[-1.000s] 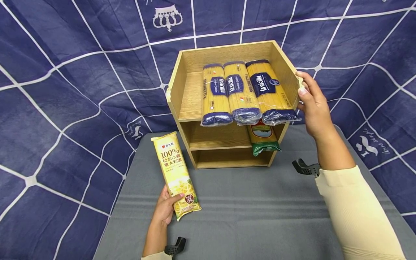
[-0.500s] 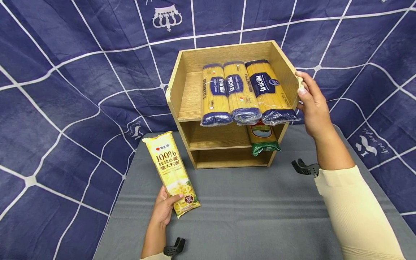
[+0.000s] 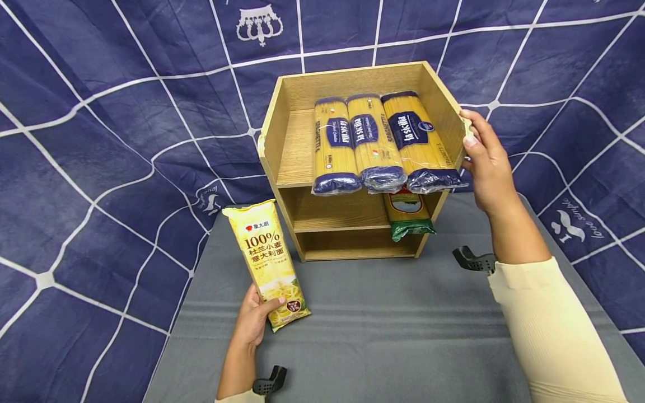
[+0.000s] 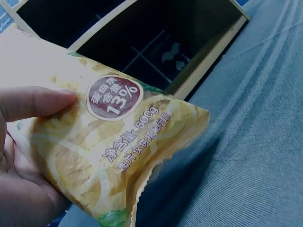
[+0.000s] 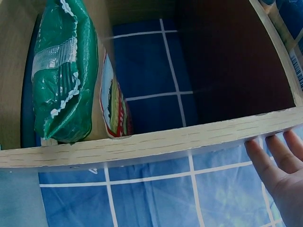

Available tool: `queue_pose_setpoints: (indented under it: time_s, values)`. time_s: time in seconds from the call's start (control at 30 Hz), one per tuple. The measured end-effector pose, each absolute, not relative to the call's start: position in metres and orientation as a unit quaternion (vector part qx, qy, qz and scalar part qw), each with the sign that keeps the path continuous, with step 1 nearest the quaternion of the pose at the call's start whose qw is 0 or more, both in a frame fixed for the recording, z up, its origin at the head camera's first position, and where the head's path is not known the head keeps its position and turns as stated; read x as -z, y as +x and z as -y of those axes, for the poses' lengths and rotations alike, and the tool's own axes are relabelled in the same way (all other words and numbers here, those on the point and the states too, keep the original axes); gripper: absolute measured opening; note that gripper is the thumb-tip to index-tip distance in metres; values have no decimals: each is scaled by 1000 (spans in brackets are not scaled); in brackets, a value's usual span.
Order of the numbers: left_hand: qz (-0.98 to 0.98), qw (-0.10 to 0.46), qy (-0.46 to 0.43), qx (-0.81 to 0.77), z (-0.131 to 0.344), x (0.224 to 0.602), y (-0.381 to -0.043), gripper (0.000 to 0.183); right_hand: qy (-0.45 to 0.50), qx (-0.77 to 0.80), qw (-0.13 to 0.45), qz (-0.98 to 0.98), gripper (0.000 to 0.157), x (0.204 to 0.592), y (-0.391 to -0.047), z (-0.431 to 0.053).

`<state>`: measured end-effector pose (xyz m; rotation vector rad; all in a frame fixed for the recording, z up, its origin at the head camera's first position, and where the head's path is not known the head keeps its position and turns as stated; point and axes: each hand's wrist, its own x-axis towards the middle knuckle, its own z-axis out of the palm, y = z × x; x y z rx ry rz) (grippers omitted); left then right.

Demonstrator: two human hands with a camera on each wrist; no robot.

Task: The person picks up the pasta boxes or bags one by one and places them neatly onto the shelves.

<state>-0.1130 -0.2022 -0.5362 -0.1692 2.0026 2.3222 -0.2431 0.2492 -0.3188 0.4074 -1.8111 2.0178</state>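
In the head view my left hand [image 3: 254, 316] holds a yellow pack of pasta [image 3: 269, 263] by its lower end, thumb across the front. The pack is tilted, its top beside the shelf's lower left side. The left wrist view shows the thumb pressing the pack's printed front [image 4: 90, 137]. My right hand [image 3: 486, 162] grips the right side panel of the wooden shelf [image 3: 294, 148] at its front edge. In the right wrist view its fingertips [image 5: 258, 153] touch the panel; the thumb is hidden there.
Several blue-ended spaghetti packs [image 3: 375, 140] lie side by side on the shelf's top level. A green-ended pasta pack [image 3: 410, 215] sticks out from the right of the middle level. Grey cloth [image 3: 378, 324] covers the table; a blue curtain [image 3: 151, 140] surrounds it.
The yellow pasta pack's top swings left, then slightly up and back right, while my left hand stays near the same place. My right hand keeps its grip on the shelf panel.
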Motion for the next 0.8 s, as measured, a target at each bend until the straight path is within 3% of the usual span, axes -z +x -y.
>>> queue_pose_setpoints:
  time_s: [0.37,0.8]
  values:
    - [-676,47,-56,-733,189,520,-111,49,143,-718,198,651,43,318,-243,-249]
    - [-683,92,-20,-724,175,513,-115,53,142,-717,196,654,43,318,-243,-250]
